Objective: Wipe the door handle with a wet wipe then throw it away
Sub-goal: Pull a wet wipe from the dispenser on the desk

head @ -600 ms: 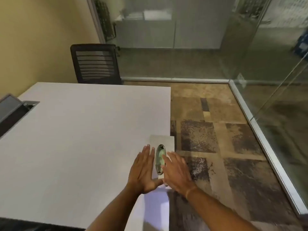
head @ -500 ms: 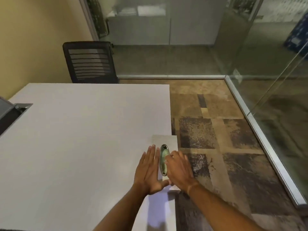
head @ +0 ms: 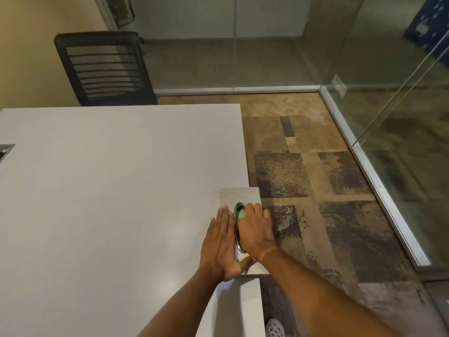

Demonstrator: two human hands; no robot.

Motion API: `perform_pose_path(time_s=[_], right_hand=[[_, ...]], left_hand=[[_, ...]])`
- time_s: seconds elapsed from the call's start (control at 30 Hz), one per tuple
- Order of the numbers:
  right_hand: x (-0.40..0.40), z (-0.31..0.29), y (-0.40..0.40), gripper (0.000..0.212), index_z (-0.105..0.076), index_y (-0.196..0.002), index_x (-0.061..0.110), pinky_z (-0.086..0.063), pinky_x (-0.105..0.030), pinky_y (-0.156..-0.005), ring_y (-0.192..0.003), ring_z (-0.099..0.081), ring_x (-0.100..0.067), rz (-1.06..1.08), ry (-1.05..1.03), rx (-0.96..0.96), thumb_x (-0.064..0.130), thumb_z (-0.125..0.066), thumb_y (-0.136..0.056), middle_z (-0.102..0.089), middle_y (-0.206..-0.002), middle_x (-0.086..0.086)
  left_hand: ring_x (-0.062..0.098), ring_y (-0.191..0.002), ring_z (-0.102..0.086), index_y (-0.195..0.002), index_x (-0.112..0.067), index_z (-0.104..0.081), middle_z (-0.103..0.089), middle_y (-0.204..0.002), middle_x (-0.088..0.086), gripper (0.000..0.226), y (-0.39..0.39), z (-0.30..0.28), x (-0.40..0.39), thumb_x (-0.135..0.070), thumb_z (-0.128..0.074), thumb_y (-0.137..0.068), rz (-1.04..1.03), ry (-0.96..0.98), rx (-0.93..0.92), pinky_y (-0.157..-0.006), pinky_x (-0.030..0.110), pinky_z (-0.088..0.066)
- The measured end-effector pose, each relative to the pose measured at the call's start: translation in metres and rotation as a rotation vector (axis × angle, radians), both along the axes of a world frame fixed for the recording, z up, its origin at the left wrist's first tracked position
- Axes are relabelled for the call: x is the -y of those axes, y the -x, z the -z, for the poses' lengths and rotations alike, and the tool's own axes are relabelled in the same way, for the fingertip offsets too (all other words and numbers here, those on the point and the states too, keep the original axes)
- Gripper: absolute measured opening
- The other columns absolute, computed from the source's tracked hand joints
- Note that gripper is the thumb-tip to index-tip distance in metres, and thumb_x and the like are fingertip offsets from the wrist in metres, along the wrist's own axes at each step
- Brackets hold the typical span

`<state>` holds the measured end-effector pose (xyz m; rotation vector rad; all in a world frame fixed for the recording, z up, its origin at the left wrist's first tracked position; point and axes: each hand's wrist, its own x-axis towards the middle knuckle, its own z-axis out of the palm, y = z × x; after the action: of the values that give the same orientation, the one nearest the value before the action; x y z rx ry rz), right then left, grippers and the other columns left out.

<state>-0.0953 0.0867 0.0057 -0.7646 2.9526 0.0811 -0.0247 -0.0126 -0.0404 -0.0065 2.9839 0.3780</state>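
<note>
- Both hands on the pack. What's changed in the last half sec?
- Your right hand (head: 255,232). It sat just right of the oval opening (head: 239,211) w/ the whole ring showing; now it's slid over it and covers the middle and near end. Only the far tip of the ring and a bit of green show past your fingers (head: 252,210).
- Got a wipe yet?
- Can't tell. Right fingers are loosely bent, palm down on the opening, and whatever's under them is hidden. No wipe visible outside the wipe pack (head: 239,197).
- Left?
- Your left hand (head: 220,242) hasn't budged: flat, fingers straight and together, on the table (head: 109,190) along the pack's left edge, thumb spread across the pack's near end. It grips nothing, prob. just pinning the pack down.
- So where are we?
- Early, I'd say. You look to be at the pull-a-wipe step; pack sits at the table's right corner, overhanging the edge a little. Door handle isn't in view, so wiping and binning are both still ahead.
</note>
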Motion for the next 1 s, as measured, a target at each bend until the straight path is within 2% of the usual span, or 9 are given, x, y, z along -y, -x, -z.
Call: perform_pose_path(time_s=[0.1,0.27,0.5,0.6,0.77,0.87,0.93,1.0], right_hand=[[0.003,0.004,0.0,0.024,-0.073,-0.101,0.017,-0.035,-0.045,-0.088,-0.112,-0.043,-0.03,0.0,-0.011,0.0,0.019,-0.05,-0.094,-0.054,-0.12,-0.01],[0.004,0.009,0.002,0.021,-0.072,-0.097,0.016,-0.033,-0.045,-0.087,-0.112,-0.041,-0.03,0.0,0.015,0.025,0.016,-0.051,-0.092,-0.05,-0.12,-0.01],[0.006,0.011,0.006,0.018,-0.07,-0.1,0.017,-0.032,-0.044,-0.089,-0.115,-0.038,-0.03,-0.047,-0.018,0.047,0.016,-0.054,-0.091,-0.045,-0.125,-0.01],[0.001,0.005,0.008,0.023,-0.067,-0.103,0.015,-0.033,-0.044,-0.091,-0.114,-0.039,-0.029,-0.092,0.018,0.077,0.015,-0.046,-0.093,-0.046,-0.124,-0.01],[-0.019,-0.007,0.013,0.021,-0.06,-0.086,0.016,-0.03,-0.042,-0.084,-0.1,-0.039,-0.025,-0.062,0.184,0.16,0.021,-0.04,-0.094,-0.044,-0.108,-0.007],[-0.028,-0.011,0.021,0.02,-0.059,-0.084,0.018,-0.025,-0.036,-0.079,-0.097,-0.034,-0.019,-0.037,0.357,0.331,0.028,-0.044,-0.092,-0.039,-0.1,-0.001],[-0.034,-0.013,0.027,0.016,-0.06,-0.08,0.025,-0.028,-0.034,-0.083,-0.099,-0.035,-0.015,-0.028,0.467,0.464,0.028,-0.049,-0.091,-0.04,-0.099,0.002],[-0.039,-0.018,0.032,0.022,-0.056,-0.073,0.035,-0.035,-0.031,-0.087,-0.1,-0.041,-0.011,-0.009,0.608,0.566,0.024,-0.053,-0.092,-0.045,-0.096,0.004]], left_hand=[[0.024,-0.147,0.028,-0.151,-0.012,0.022,0.029,-0.159,0.009,0.121,0.001,0.0,-0.001,-0.096,-0.007,-0.068,-0.006,0.022,0.01,-0.124,0.044,0.004],[0.022,-0.147,0.028,-0.153,-0.011,0.017,0.027,-0.16,0.009,0.12,0.0,0.0,-0.002,-0.092,-0.018,-0.071,-0.006,0.029,0.011,-0.124,0.043,0.004],[0.023,-0.147,0.028,-0.153,-0.01,0.016,0.027,-0.16,0.01,0.121,0.0,0.0,-0.002,-0.093,-0.012,-0.07,-0.009,0.035,0.018,-0.124,0.044,0.002],[0.023,-0.148,0.027,-0.154,-0.011,0.014,0.025,-0.161,0.01,0.12,-0.001,0.0,-0.001,-0.094,-0.008,-0.071,-0.008,0.029,0.004,-0.124,0.045,0.001],[0.021,-0.147,0.028,-0.154,-0.013,0.017,0.026,-0.161,0.008,0.12,0.0,0.001,0.0,-0.095,-0.009,-0.07,0.004,0.002,0.002,-0.124,0.044,0.003],[0.022,-0.147,0.03,-0.153,-0.012,0.018,0.028,-0.16,0.009,0.121,-0.001,0.0,0.0,-0.096,-0.008,-0.069,0.01,0.013,0.012,-0.124,0.044,0.004],[0.021,-0.146,0.031,-0.153,-0.012,0.019,0.029,-0.159,0.008,0.121,-0.001,-0.001,0.001,-0.096,-0.008,-0.069,0.01,0.015,0.018,-0.124,0.044,0.004],[0.021,-0.146,0.031,-0.153,-0.013,0.02,0.029,-0.16,0.008,0.121,-0.001,-0.001,0.001,-0.095,-0.009,-0.07,0.004,0.012,0.017,-0.124,0.044,0.005]])
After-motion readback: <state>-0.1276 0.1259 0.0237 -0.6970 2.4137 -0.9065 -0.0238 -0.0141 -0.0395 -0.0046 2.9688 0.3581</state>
